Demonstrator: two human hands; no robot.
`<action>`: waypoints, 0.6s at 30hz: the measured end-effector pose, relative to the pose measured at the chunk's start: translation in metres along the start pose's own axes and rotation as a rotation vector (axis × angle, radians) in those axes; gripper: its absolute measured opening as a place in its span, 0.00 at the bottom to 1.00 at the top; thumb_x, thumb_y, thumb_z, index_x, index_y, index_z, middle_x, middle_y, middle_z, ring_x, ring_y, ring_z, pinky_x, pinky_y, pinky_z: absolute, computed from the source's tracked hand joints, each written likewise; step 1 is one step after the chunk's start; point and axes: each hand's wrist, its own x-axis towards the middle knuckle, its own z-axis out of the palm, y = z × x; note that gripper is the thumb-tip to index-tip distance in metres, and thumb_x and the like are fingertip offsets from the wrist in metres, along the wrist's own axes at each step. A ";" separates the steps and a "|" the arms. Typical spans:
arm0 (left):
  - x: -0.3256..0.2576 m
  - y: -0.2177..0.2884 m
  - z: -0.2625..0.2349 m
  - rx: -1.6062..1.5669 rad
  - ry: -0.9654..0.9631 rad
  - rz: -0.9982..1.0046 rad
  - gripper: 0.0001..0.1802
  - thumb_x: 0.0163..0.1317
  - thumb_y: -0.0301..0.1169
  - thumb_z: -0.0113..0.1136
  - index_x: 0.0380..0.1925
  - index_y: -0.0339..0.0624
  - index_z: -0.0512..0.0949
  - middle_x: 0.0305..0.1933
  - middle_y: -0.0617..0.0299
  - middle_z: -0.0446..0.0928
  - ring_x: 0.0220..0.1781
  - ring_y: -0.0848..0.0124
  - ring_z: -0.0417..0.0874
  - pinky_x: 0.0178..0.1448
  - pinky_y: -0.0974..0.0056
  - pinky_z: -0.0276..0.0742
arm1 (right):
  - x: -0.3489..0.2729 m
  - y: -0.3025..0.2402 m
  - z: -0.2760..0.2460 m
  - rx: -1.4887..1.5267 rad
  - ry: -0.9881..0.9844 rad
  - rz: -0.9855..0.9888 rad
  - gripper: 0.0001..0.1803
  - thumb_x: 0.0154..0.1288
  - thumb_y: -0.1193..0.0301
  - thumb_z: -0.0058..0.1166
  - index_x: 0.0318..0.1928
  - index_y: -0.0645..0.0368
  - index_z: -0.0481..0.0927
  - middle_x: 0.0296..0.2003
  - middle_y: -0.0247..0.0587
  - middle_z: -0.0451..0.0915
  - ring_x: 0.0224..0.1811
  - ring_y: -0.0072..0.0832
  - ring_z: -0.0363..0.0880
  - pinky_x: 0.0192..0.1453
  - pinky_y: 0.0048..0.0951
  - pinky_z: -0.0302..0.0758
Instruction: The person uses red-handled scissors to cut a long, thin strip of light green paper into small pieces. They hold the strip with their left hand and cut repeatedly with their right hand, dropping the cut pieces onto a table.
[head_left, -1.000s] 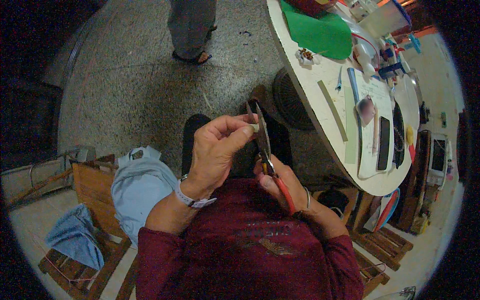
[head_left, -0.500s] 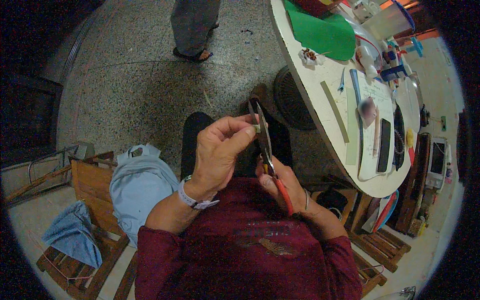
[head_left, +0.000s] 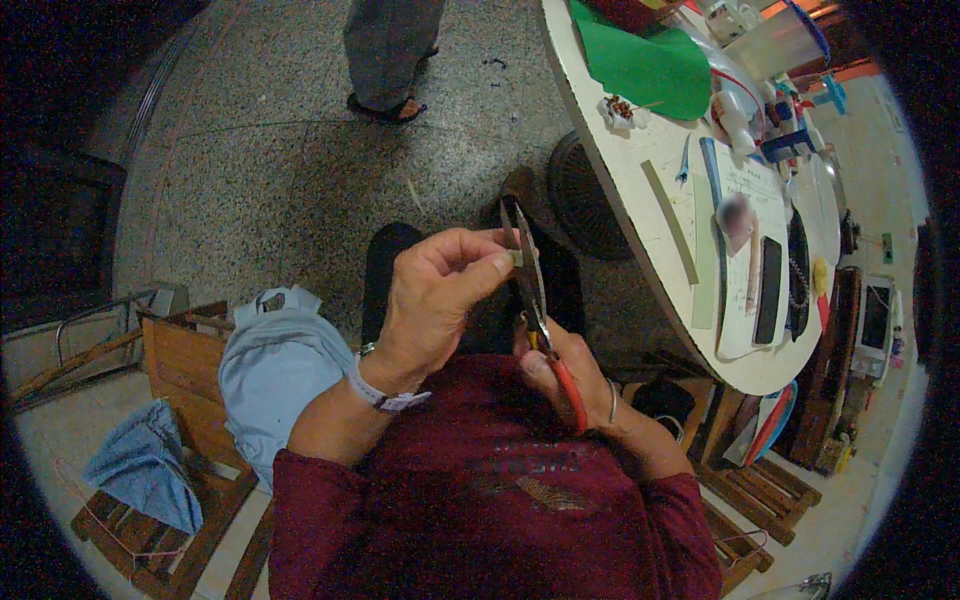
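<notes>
In front of my lap, my right hand [head_left: 563,372] grips a pair of scissors [head_left: 567,390] by the red handles, with the blades pointing away from me and spread slightly apart. My left hand [head_left: 440,293] pinches a small pale green piece of paper [head_left: 516,257] between thumb and forefinger. The paper's visible edge lies between the scissor blades. Most of the piece is hidden by my fingers.
At right, a white table [head_left: 625,190] holds a green sheet [head_left: 650,70], an open notebook [head_left: 738,325], a black phone [head_left: 768,290] and paper strips [head_left: 668,220]. A light blue backpack [head_left: 285,365] rests on a wooden chair [head_left: 185,370] at left. Another person's leg [head_left: 390,55] stands ahead.
Both hands keep nearly the same place. The scissor blades look slightly wider apart around the paper than before.
</notes>
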 end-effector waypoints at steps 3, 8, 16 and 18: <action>0.001 0.002 -0.001 0.042 -0.017 -0.018 0.06 0.61 0.22 0.55 0.37 0.33 0.76 0.52 0.46 0.75 0.53 0.59 0.79 0.59 0.57 0.75 | -0.001 -0.001 0.000 0.009 0.000 0.013 0.16 0.64 0.59 0.50 0.38 0.60 0.69 0.25 0.43 0.73 0.27 0.30 0.72 0.33 0.35 0.71; -0.005 -0.002 0.007 -0.132 0.022 -0.065 0.08 0.62 0.24 0.54 0.41 0.33 0.75 0.51 0.48 0.75 0.53 0.59 0.79 0.58 0.57 0.75 | 0.000 0.001 0.002 0.003 0.010 0.022 0.17 0.64 0.58 0.50 0.38 0.60 0.68 0.25 0.43 0.73 0.27 0.31 0.73 0.33 0.36 0.72; -0.007 -0.012 0.007 -0.108 -0.003 0.013 0.09 0.61 0.22 0.55 0.42 0.31 0.75 0.47 0.51 0.77 0.50 0.60 0.80 0.57 0.58 0.76 | -0.001 0.005 0.004 -0.033 0.008 0.024 0.19 0.63 0.56 0.52 0.39 0.60 0.67 0.26 0.47 0.74 0.27 0.40 0.76 0.33 0.38 0.72; -0.006 -0.011 0.005 -0.059 0.001 0.015 0.09 0.61 0.21 0.55 0.41 0.31 0.75 0.47 0.51 0.77 0.50 0.59 0.81 0.57 0.58 0.75 | -0.001 0.007 0.005 -0.034 0.012 0.015 0.20 0.63 0.56 0.52 0.40 0.60 0.67 0.25 0.47 0.74 0.27 0.42 0.77 0.33 0.39 0.72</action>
